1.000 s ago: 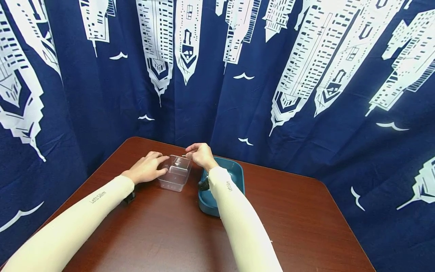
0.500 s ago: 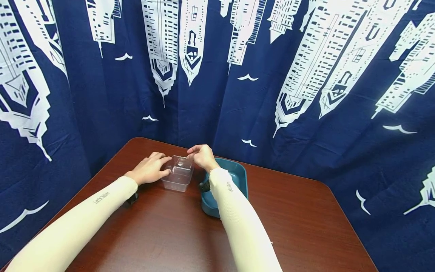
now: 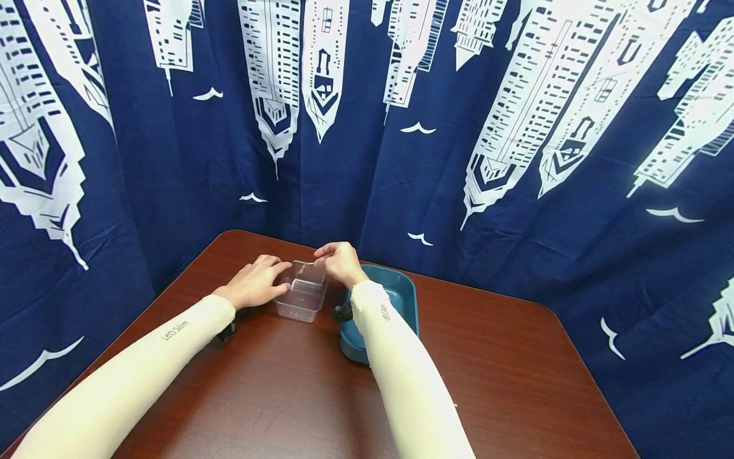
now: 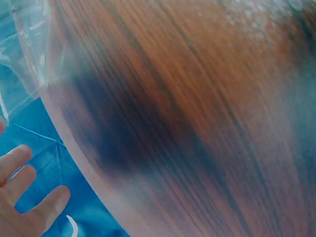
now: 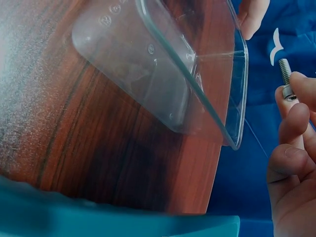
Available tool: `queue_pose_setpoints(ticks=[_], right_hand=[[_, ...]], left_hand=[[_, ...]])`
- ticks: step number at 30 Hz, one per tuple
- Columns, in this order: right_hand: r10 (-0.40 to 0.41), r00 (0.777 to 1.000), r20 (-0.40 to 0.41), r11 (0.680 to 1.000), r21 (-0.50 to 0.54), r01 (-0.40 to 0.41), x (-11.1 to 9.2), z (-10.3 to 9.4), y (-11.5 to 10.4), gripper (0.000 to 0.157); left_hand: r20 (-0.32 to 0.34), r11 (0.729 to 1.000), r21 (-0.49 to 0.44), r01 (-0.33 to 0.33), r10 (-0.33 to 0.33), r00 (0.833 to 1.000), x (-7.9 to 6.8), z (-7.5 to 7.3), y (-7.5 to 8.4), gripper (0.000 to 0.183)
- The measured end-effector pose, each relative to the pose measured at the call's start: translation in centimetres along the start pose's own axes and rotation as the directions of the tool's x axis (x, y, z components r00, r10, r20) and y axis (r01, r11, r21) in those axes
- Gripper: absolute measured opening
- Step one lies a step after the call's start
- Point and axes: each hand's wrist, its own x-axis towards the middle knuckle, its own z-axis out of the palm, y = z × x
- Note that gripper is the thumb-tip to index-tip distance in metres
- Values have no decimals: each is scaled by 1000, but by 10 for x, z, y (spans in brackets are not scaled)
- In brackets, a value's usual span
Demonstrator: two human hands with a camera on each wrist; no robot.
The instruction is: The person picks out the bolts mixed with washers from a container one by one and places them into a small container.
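A clear plastic container (image 3: 301, 311) with a divider inside stands on the brown table. My left hand (image 3: 255, 284), fingers spread and fairly straight, rests at its left rim. My right hand (image 3: 341, 262) hovers at its far right corner. In the right wrist view, the thumb and a finger of that hand pinch a small metal bolt (image 5: 285, 73) by its head, the threaded end sticking out. A blue-teal tray (image 3: 355, 352) stands just right of the container, partly hidden under my right forearm. In the left wrist view only a corner of the container (image 4: 37, 44) shows.
A dark blue curtain (image 3: 189, 191) with white building prints hangs behind the table. The wooden table top (image 3: 487, 370) stretches to the right and toward me. A tiny white speck (image 3: 455, 405) lies beside my right sleeve.
The head view has shifted slightly. Both hands and the container keep nearly the same places. The bolt's tip, faintly visible earlier beside the right fingers, is harder to make out in the head view.
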Motion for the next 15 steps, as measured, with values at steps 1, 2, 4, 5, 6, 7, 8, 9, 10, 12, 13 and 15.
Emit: queue_pose_setpoints(ticks=[1,2,4,5,6,7,8,9,10,12,13,15], right_hand=[[0,1000,2,1000,1,0,0,0,0,19],[-2,1000,6,1000,2,2,0,0,0,19],[-1,1000,12,1000,10,0,0,1,0,20],[1,1000,14,1000,16,-2,1,2,0,19],[4,1000,17,1000,20,-4,1,2,1,20],[4,1000,20,1000,20,-4,1,2,1,22],[6,1000,21,1000,24,-7,1,3,1,22],[9,1000,22,1000,27,-9,1,3,1,22],[11,1000,23,1000,29,-12,1,3,1,22],[13,1000,29,999,30,-13,1,3,1,24],[13,1000,28,1000,27,-14,2,3,2,23],[15,1000,27,1000,21,-16,2,3,2,23]], left_hand=[[0,1000,-1,0,0,1000,0,0,0,59],[1,1000,-3,2,-2,1000,0,0,0,59],[1,1000,-3,3,-3,1000,1,0,0,59],[2,1000,-1,4,-4,1000,1,0,0,59],[1,1000,0,2,-2,1000,1,0,0,59],[0,1000,1,1,-1,1000,1,0,0,59],[-3,1000,4,-2,2,1000,1,0,0,58],[-6,1000,6,-4,4,1000,1,-1,0,58],[-9,1000,5,-4,4,1000,1,-1,0,58],[-14,1000,5,-6,6,1000,1,-1,1,57],[-16,1000,4,-6,6,1000,1,-1,1,56],[-18,1000,0,-2,2,1000,0,-1,1,56]])
